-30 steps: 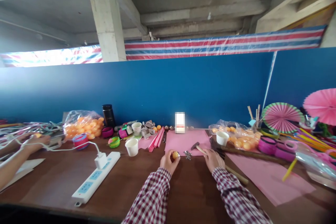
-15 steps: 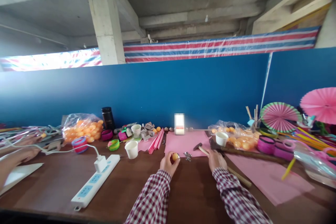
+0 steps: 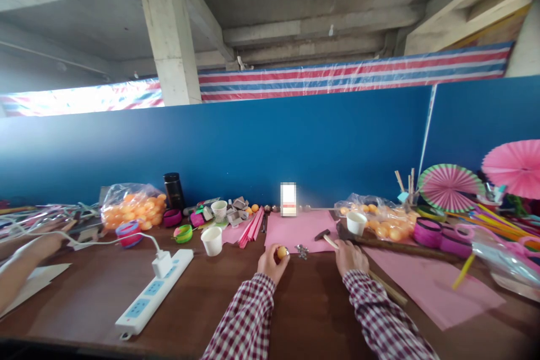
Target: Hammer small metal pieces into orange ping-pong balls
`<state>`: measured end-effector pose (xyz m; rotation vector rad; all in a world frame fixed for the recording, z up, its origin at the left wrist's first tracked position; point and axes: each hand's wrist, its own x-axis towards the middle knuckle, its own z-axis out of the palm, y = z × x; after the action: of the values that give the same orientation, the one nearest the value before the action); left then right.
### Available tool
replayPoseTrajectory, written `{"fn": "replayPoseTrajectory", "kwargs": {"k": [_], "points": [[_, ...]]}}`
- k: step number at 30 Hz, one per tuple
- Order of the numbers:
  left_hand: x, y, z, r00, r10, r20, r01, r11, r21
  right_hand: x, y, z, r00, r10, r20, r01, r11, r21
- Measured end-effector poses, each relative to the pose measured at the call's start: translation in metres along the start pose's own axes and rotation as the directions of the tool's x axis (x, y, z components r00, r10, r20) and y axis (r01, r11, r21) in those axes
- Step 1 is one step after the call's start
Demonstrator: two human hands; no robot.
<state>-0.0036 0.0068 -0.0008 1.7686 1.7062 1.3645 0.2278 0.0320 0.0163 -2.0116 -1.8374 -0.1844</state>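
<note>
My left hand (image 3: 272, 261) is closed around a small orange ball (image 3: 281, 252) held against the brown table (image 3: 211, 298). My right hand (image 3: 351, 257) grips the wooden handle of a small hammer (image 3: 324, 235), whose dark head hangs over a pink paper sheet (image 3: 295, 228). A little heap of small metal pieces (image 3: 301, 249) lies between my hands. Both sleeves are red-and-white check.
A white power strip (image 3: 147, 298) with a plugged-in charger lies at left. Two white paper cups (image 3: 212, 240) (image 3: 356, 222), bags of orange balls (image 3: 130, 205) (image 3: 379, 219), pink paper fans (image 3: 451, 187), tape rolls and straws crowd the back. Another person's hand (image 3: 40, 242) works at far left.
The hammer head has shifted slightly right and up with my right hand. My left hand keeps the ball in place. The other person's hand at left has moved a little.
</note>
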Motion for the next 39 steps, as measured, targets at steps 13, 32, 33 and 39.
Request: {"fn": "replayPoseTrajectory", "kwargs": {"k": [13,32,33,39], "points": [[0.002,-0.009,0.003,1.0,0.01,0.003,-0.01,1.0,-0.004,0.003,-0.003,0.013,0.96,-0.187,-0.208,0.234,0.944,0.233],[0.001,-0.001,-0.001,1.0,0.006,0.007,-0.006,1.0,-0.013,0.004,-0.005,0.022,0.959,-0.189,-0.211,0.248,0.919,0.305],[0.0,-0.001,-0.001,1.0,0.01,0.01,-0.01,1.0,-0.014,0.003,-0.006,0.021,0.961,-0.192,-0.197,0.246,0.919,0.306],[0.001,-0.002,-0.002,1.0,0.016,0.017,-0.016,1.0,-0.017,-0.001,-0.028,0.022,0.97,-0.23,-0.079,0.243,0.901,0.361]]}}
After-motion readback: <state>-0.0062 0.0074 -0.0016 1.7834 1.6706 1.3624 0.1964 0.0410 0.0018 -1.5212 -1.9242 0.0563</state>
